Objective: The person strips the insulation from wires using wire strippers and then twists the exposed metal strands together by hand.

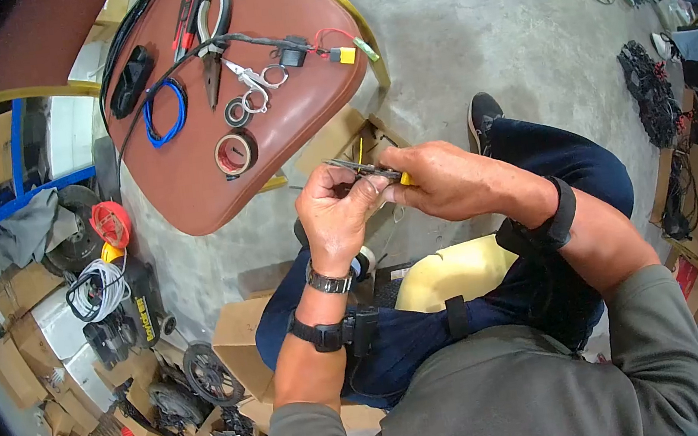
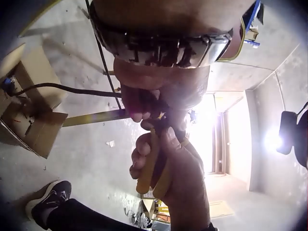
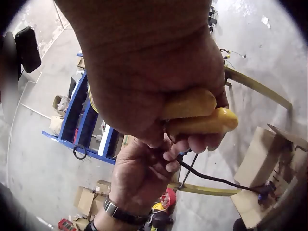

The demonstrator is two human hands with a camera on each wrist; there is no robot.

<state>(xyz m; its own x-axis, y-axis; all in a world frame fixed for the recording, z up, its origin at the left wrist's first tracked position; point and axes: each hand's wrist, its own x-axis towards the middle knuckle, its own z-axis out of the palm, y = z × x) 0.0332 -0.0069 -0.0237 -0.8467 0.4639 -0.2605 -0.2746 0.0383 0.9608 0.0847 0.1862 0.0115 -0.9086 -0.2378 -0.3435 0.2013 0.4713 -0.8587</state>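
The right hand [image 1: 436, 179] is curled round the yellow handles [image 3: 199, 122] of a plier-like tool, its grips close together. Against it, the left hand [image 1: 336, 215] pinches a dark cable [image 2: 72, 89] near the tool's head; the fingers hide most of that spot. In the right wrist view the cable runs from the left fingertips toward an open cardboard box. Both hands meet above the person's lap, in front of the chair seat.
A brown chair seat [image 1: 269, 132] bears long-nose pliers [image 1: 212, 60], scissors [image 1: 253, 86], tape [image 1: 234, 154], a blue cable coil [image 1: 182, 116] and a yellow connector [image 1: 342, 55]. An open cardboard box [image 2: 36, 82] stands on the floor. Boxes and wheels lie at the left.
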